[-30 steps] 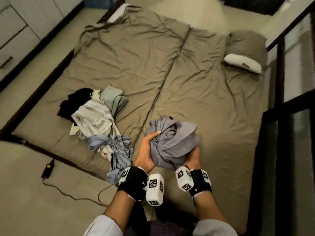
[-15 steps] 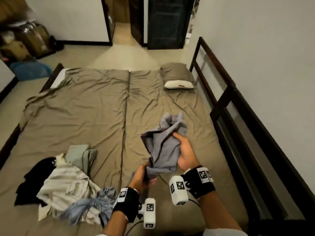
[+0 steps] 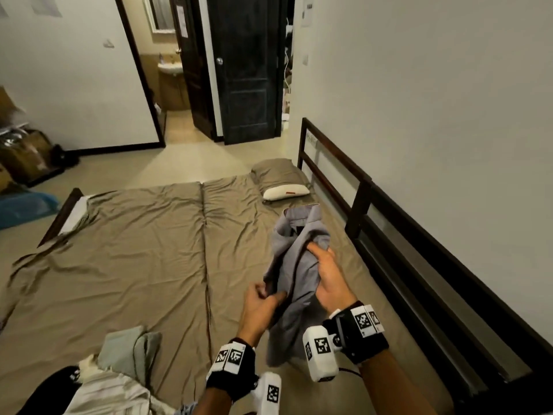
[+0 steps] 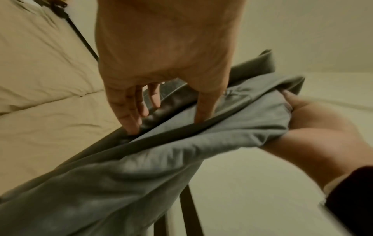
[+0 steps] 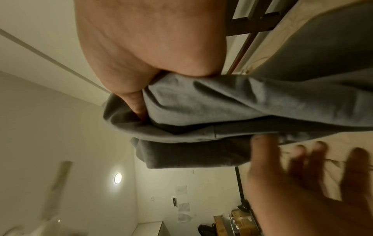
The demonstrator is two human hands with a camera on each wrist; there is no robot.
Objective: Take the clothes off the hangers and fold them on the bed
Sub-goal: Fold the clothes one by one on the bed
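Observation:
A grey garment point(image 3: 294, 265) hangs crumpled in the air over the right half of the bed point(image 3: 134, 265). My right hand point(image 3: 321, 265) grips its upper part, thumb on the front and fingers hidden behind the cloth. My left hand point(image 3: 263, 298) pinches a lower edge. In the left wrist view my left hand point(image 4: 165, 118) has its fingers in a dark fold of the garment point(image 4: 181, 143), with the thumb on the outside. The right wrist view shows my right hand's thumb tucked into the cloth point(image 5: 242, 103). No hanger is in view.
A pile of clothes point(image 3: 113, 384), striped, green-grey and black, lies at the bed's near left corner. A white pillow point(image 3: 285, 191) sits at the far right. A dark bed rail point(image 3: 419, 265) runs along the right wall. A dark door point(image 3: 245, 70) stands beyond.
The garment went from a bundle held low in both hands to hanging lengthwise, raised and farther out over the bed. My right hand moved up it and my left took a lower edge.

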